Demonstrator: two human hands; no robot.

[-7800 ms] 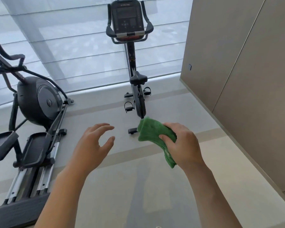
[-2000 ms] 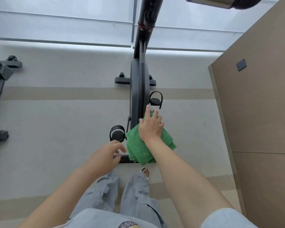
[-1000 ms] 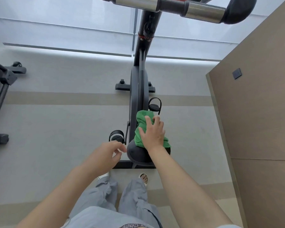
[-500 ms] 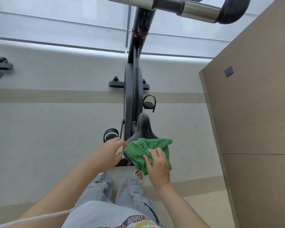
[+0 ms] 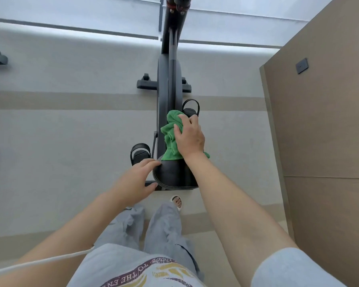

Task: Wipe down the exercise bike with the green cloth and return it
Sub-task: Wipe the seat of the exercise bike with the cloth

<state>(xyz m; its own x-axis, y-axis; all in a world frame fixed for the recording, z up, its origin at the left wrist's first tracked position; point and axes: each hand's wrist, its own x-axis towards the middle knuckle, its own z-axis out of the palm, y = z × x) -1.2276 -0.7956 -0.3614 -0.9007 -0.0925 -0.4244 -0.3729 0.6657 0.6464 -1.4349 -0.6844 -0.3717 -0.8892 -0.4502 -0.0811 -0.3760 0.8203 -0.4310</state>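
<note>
**Seat wipe under way, most of the bike yet to be done**

The person is standing behind the exercise bike (image 5: 170,79) and looking straight down over its saddle (image 5: 174,175). The right hand (image 5: 188,137) is pressing the green cloth (image 5: 170,139) onto the narrow front end of the saddle, its fingers lying spread and only slightly bent over the bunched fabric, pushing on it and not closing round it. The cloth is sitting crumpled on the nose of the saddle, just behind the right pedal (image 5: 190,109), with a corner poking out past the wrist. The left hand (image 5: 136,179) is resting on the left rear edge of the saddle, fingers lightly curved along the rim and thumb at the back edge; it seems to be steadying the seat, and it is holding nothing.

Judging by this, the task is in an early stage. The seat is being wiped, while the frame, the left pedal (image 5: 140,155), the stem and the parts above the top edge of the view are showing no sign of having been reached. Returning the cloth is also outstanding, and no place for it is showing here
</note>
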